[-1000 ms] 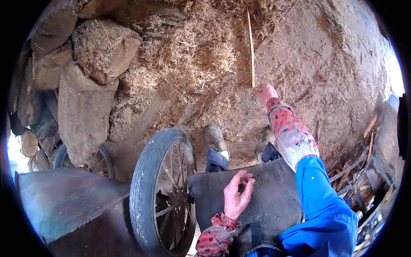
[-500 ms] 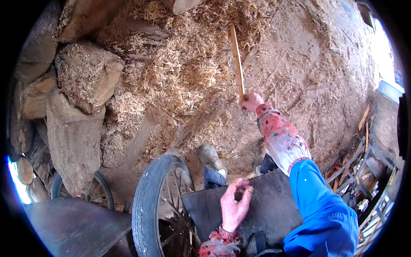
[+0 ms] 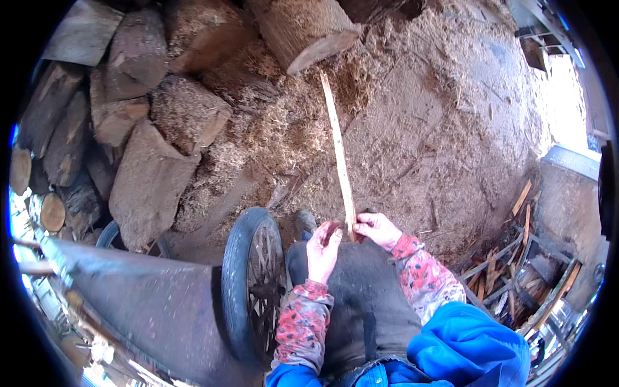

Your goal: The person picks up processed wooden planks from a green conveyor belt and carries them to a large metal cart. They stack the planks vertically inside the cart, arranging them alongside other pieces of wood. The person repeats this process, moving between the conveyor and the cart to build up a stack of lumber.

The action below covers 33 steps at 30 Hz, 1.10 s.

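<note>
Far left: stacked logs [image 3: 151,177], at least eight, overlapping, so exact count uncertain; several cut off by the dark fisheye rim. Two pale round cut ends show low in the stack. Clutter at lower left too small and bent to identify.

Below the stack, one dark sheet-sided body [image 3: 155,309], lower part out of view. Two spoked wheels: rear wheel [image 3: 111,236] mostly hidden behind sheet and log; near wheel [image 3: 238,284] shown almost whole, its hub in shadow.

Right of it, one boot [image 3: 304,224], partly covered by the dark lap cover [image 3: 367,303]. Left hand [image 3: 322,250] above the cover, fingers curled toward the thumb, nearly closed; whether anything small sits between the tips, cannot tell. Sleeve red and grey, dark-spotted.

Centre: one long pale wooden strip [image 3: 336,145], between left hand and right hand [image 3: 377,230], running up over shavings [image 3: 258,148] to just below one large log [image 3: 303,32], itself cut off at the top. Right hand closed, pinching the strip near its lower end, thumb over it; other fingers partly hidden.

Far right: one heap of split scraps [image 3: 509,277] among bent slats, pieces too tangled to count.
</note>
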Motion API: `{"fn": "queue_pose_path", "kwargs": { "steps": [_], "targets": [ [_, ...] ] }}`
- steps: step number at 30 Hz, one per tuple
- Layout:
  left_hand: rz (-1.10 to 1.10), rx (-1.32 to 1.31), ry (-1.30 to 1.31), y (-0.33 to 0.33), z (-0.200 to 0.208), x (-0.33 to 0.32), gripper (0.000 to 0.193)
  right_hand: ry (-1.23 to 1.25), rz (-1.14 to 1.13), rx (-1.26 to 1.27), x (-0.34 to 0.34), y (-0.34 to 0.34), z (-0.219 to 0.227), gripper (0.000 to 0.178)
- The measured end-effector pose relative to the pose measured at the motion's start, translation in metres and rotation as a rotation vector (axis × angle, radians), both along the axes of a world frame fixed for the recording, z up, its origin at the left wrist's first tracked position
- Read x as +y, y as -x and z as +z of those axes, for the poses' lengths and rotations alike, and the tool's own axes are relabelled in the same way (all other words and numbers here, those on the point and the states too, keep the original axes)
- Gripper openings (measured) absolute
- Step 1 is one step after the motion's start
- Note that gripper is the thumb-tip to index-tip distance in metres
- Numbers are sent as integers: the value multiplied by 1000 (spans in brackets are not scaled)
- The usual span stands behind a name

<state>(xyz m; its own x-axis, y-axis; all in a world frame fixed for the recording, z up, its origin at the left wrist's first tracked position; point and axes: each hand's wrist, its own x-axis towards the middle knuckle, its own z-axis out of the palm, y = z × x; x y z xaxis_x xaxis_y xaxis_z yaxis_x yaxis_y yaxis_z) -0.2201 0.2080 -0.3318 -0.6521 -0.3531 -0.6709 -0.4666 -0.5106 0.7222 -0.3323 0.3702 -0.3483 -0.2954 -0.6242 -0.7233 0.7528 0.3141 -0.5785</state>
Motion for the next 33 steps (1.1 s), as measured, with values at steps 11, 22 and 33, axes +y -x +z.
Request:
{"fn": "queue_pose_path", "kwargs": {
  "steps": [11, 22, 33],
  "targets": [
    [50, 254, -183, 18, 242, -22, 32, 106, -20, -19, -14, -21, 238, 30],
    [321, 298, 475, -69, 371, -45, 33, -55, 304, 295, -39, -28, 247, 30],
    [979, 15, 673, -227, 422, -160, 25, -292, 603, 516, -49, -38, 219, 29]
  ]
}}
